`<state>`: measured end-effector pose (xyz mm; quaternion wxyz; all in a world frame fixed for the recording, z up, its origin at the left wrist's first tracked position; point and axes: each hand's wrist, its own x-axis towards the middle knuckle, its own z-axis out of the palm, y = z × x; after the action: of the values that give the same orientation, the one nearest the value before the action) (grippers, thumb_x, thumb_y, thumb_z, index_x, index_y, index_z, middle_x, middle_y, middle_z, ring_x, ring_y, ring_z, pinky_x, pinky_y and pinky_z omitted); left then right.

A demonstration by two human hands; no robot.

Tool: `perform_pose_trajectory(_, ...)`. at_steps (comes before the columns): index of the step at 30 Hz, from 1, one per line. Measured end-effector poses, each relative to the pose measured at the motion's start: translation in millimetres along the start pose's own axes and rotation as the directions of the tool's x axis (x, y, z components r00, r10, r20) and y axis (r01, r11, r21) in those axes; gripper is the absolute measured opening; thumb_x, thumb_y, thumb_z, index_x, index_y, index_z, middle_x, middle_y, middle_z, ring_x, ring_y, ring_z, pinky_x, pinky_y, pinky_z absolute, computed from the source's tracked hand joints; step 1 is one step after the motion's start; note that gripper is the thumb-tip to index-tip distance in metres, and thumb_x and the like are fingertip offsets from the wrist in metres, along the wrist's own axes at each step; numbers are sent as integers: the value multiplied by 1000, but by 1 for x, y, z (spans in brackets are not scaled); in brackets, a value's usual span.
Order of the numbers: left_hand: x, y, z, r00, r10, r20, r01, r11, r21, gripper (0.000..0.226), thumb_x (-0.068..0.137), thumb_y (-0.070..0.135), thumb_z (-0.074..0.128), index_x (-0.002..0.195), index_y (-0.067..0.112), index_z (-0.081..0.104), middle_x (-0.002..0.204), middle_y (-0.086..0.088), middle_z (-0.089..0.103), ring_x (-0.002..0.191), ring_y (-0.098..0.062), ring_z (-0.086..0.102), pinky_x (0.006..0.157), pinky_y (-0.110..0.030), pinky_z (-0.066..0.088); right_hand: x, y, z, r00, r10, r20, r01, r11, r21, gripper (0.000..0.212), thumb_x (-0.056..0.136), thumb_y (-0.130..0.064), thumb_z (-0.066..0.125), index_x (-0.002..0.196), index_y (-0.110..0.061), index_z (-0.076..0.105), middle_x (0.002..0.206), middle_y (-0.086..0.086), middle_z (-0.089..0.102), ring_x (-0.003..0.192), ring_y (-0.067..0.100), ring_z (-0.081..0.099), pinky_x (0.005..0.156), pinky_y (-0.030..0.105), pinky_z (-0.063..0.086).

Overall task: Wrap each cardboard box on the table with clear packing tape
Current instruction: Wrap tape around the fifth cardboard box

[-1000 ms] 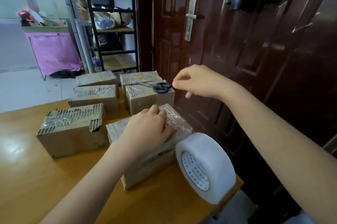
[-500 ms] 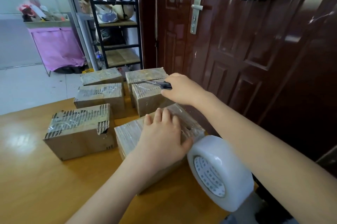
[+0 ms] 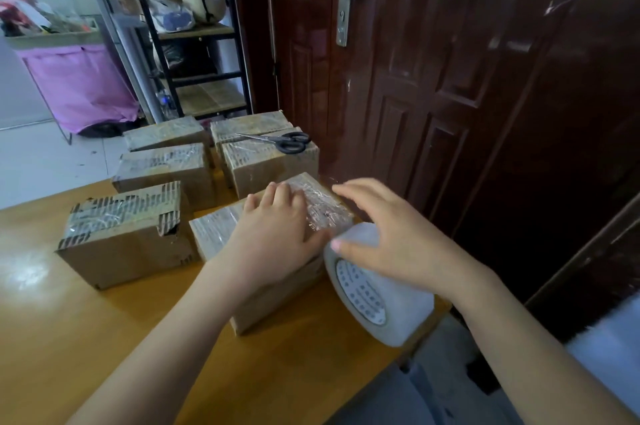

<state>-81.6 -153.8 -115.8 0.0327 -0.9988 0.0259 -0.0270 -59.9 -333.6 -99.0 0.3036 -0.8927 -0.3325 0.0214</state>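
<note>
The left hand [image 3: 273, 234] presses flat, fingers straight, on the taped box [image 3: 266, 251] at the table's [image 3: 104, 338] 3 o'clock edge. The right hand [image 3: 391, 237], fingers spread wide, rests over the tape roll [image 3: 381, 307] just beside the box. The scissors [image 3: 280, 142] lie at 12 o'clock.

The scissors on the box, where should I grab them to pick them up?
Grab the scissors by the black loop handles, which point right toward the door. Come from above on that side, probably with the right hand; the blades point left, away from it.
</note>
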Motion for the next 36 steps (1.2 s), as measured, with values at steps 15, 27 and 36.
perform_pose_trajectory(15, -5, 6, 3, 996, -78, 38, 78, 997, -3, 83, 93, 71, 17, 153, 13, 15, 162, -7, 13, 149, -28, 9, 118, -44, 14, -19, -14, -15, 961, 64, 267, 11, 963, -271, 26, 85, -36, 55, 107, -23, 54, 103, -11, 47, 74, 5, 46, 56, 24, 32)
perform_pose_trajectory(27, 12, -11, -4, 998, 51, -20, -53, 993, -106, 51, 97, 57, 32, 147, 50, 22, 153, 2, 28, 140, -25, 29, 108, -42, 34, 8, -3, -19, 913, 61, 403, 31, 976, -218, 32, 89, -46, 54, 114, -26, 51, 111, -11, 47, 100, 11, 51, 85, 34, 48)
perform_pose_trajectory(36, 16, 9, 0, 999, -33, -25, 29, 991, -132, 75, 81, 80, 23, 138, 37, 47, 136, 3, 46, 129, -26, 41, 104, -43, 38, 115, -15, -50, 1000, 1, 30, 6, 974, -225, 36, 96, -36, 52, 102, -4, 68, 99, 15, 69, 89, 31, 64, 69, 33, 49)
